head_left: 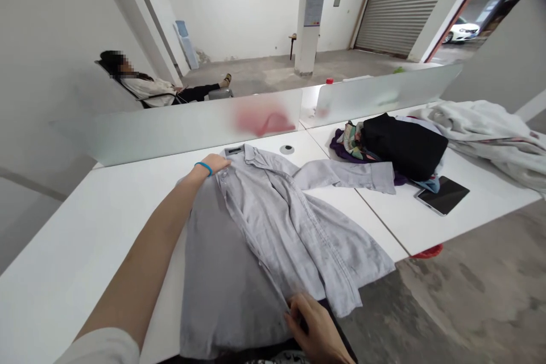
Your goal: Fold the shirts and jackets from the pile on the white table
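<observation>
A light grey button-up shirt lies spread on the white table with its front open and its collar toward the partition. One sleeve stretches out to the right, and the lower hem reaches the near table edge. Beside the collar, my left hand, with a blue band at the wrist, grips the shirt's shoulder area; its fingertips are partly hidden. Down at the hem, my right hand has its fingers curled and pinched on the lower front edge of the shirt, slightly blurred.
A heap of folded clothes with a black garment lies right, beside a tablet and a white fluffy cloth. A frosted partition runs along the back. Beyond it a person sits reclined. A red bag shows under the table edge.
</observation>
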A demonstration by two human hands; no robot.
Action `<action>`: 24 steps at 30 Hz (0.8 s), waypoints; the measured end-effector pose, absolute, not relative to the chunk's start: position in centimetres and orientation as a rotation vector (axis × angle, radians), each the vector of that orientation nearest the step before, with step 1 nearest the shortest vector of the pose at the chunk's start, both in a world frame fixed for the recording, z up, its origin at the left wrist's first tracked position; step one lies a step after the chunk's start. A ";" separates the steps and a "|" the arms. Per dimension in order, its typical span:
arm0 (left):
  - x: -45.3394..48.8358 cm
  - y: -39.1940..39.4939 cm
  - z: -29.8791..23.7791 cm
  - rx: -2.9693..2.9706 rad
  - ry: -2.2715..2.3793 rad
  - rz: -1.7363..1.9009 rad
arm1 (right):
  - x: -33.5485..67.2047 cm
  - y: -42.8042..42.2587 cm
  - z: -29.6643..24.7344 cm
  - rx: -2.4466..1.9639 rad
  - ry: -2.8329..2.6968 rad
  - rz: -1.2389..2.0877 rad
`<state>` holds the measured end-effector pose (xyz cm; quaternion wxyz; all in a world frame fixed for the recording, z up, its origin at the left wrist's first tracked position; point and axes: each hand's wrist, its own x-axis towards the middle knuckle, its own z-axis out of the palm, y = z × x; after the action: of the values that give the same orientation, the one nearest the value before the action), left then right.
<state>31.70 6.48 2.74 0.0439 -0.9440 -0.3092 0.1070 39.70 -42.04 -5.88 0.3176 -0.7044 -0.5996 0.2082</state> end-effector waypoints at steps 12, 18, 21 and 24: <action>34.3 8.1 5.0 -2.701 -1.391 0.052 | 39.0 -44.0 -10.0 -1.628 -0.903 1.016; 39.1 6.5 1.7 -2.844 -1.587 0.073 | 41.7 -46.8 -11.4 -1.738 -0.262 0.450; 41.1 6.2 -0.1 -2.932 -1.751 0.198 | 43.5 -46.5 -10.3 -1.721 -0.201 0.305; 41.8 6.0 -1.4 -2.977 -1.913 0.216 | 44.5 -45.9 -9.6 -1.817 -0.271 0.301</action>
<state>41.82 5.95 -1.37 -0.2004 -0.8226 -0.5288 0.0598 44.48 -45.91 -9.59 0.5971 -0.7830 -0.1168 0.1298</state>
